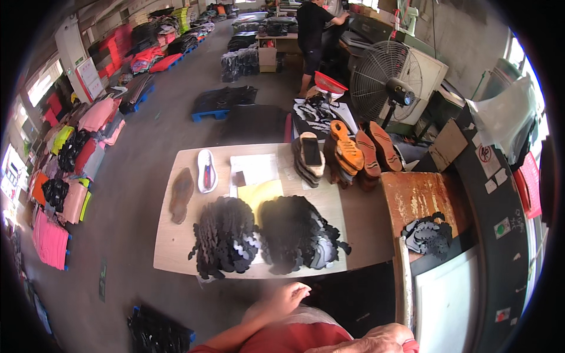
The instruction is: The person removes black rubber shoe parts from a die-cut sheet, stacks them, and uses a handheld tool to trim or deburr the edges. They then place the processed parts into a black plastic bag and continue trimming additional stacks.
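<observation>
My left hand (pixel 292 296) is held in front of my body, just below the table's near edge. Its fingers are curled together and slightly blurred, with nothing visible in them. My right hand (pixel 382 339) is at the lower edge, close to my body, and its fingers are hidden. On the table (pixel 176 253) just beyond my left hand lie two heaps of wavy-edged cut pieces: a dark heap (pixel 223 235) on the left and a black-and-grey heap (pixel 300 235) on the right. Neither hand touches them.
Farther back on the table are a white shoe sole (pixel 207 172), a brown sole-shaped piece (pixel 181 196), yellow paper (pixel 259 193), a phone (pixel 310 151) on stacked soles, and orange soles (pixel 347 150). A large fan (pixel 385 76) and a person (pixel 312 41) are beyond. Grey scraps (pixel 428 235) lie at right.
</observation>
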Motion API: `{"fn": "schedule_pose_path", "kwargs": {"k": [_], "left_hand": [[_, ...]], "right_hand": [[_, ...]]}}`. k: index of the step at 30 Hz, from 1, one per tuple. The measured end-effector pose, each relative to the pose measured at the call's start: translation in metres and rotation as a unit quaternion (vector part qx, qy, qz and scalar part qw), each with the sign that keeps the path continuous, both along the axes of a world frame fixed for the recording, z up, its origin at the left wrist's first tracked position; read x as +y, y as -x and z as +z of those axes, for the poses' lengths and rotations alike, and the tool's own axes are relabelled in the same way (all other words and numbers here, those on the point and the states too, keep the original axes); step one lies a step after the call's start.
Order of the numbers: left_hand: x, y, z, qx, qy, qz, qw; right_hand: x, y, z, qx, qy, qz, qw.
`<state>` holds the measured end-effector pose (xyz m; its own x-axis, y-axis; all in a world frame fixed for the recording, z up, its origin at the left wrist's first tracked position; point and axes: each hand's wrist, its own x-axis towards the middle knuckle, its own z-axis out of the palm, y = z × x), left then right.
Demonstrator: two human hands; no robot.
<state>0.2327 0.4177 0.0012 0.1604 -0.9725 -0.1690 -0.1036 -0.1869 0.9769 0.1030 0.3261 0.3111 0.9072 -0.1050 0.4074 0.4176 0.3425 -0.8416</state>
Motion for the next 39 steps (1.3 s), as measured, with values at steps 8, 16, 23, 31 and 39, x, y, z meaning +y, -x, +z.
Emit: {"fn": "schedule_pose_path", "kwargs": {"k": [8, 16, 23, 31, 39], "left_hand": [[-0.091, 0.048, -0.006, -0.015, -0.051, 0.016, 0.998], [-0.153, 0.097, 0.025, -0.159, -0.005, -0.056, 0.986], [-0.178, 0.114, 0.005, -0.174, -0.024, -0.039, 0.984], [-0.198, 0.097, -0.014, -0.215, 0.03, -0.075, 0.973], [-0.212, 0.09, -0.028, -0.266, -0.003, -0.092, 0.96]], "right_hand": [[-0.209, 0.217, -0.012, 0.077, 0.194, -0.703, 0.68], [-0.515, 0.617, 0.04, 0.229, 0.416, -0.88, -0.002], [-0.628, 0.681, -0.012, 0.468, 0.647, -0.602, -0.031], [-0.605, 0.58, 0.033, 0.197, 0.382, -0.902, -0.051], [-0.622, 0.568, 0.047, 0.333, 0.299, -0.894, 0.014]]}}
